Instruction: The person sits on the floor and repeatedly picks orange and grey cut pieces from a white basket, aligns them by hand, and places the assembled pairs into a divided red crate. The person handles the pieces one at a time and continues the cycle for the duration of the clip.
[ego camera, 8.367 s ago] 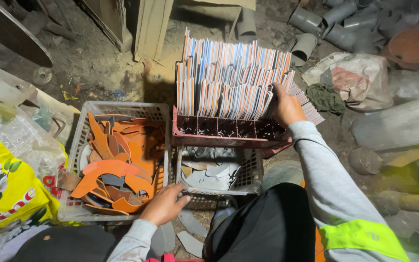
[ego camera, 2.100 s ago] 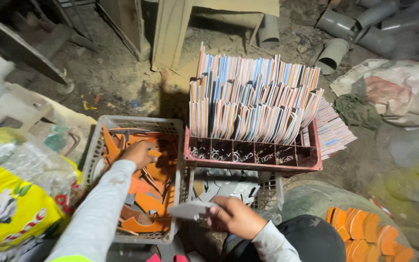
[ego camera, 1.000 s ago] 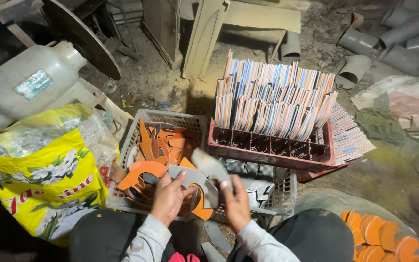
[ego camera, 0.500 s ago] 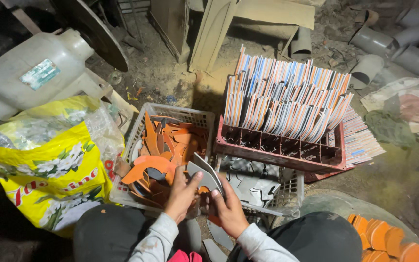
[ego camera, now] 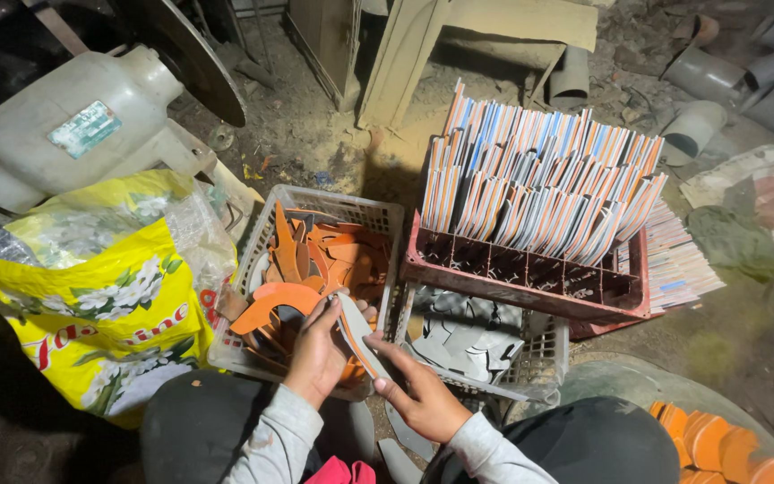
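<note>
Grey curved piece [ego camera: 356,333] between both hands

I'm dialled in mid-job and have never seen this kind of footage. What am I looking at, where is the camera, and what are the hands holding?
There is no machine here: a person works with bare hands, and the one camera sits on their head, looking down. The left hand and right hand together hold a curved piece, orange on one side and grey on the other. Below them on the dirt floor stand a white basket of orange pieces, a white basket of grey pieces and a red crate of upright striped cards. A yellow flowered bag lies on the left.
</note>
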